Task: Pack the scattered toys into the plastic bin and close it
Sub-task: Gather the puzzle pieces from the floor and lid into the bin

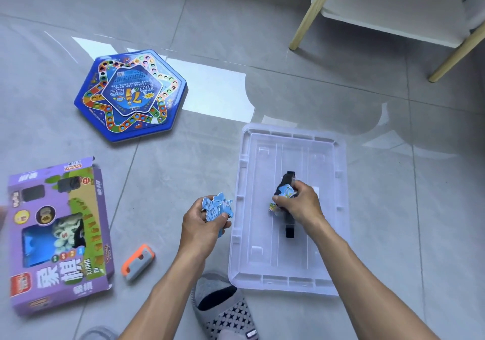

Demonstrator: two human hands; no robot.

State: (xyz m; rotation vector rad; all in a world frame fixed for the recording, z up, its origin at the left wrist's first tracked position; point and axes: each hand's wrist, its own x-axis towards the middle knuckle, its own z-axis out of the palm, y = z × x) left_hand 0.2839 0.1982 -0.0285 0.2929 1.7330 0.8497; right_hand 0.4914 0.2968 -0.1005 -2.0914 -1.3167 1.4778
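Note:
A clear plastic bin lid (pixel 328 268) lies flat on the grey tiled floor, with a black strip-shaped piece (pixel 289 228) on it. My right hand (pixel 299 204) hovers over the lid, closed on a small bunch of blue puzzle pieces (pixel 286 191). My left hand (pixel 203 221), just left of the lid, grips a larger blue jigsaw chunk (pixel 219 205). Scattered to the left are a blue hexagonal board game (pixel 131 95), a purple toy box (pixel 60 237) and a small orange-and-grey toy (pixel 137 262). The bin itself is not in view.
A white stool or small table with pale wooden legs (pixel 309 16) stands at the back right. A grey slipper on my foot (pixel 225 305) sits at the lid's near left corner. Glare patches mark the tiles behind the lid.

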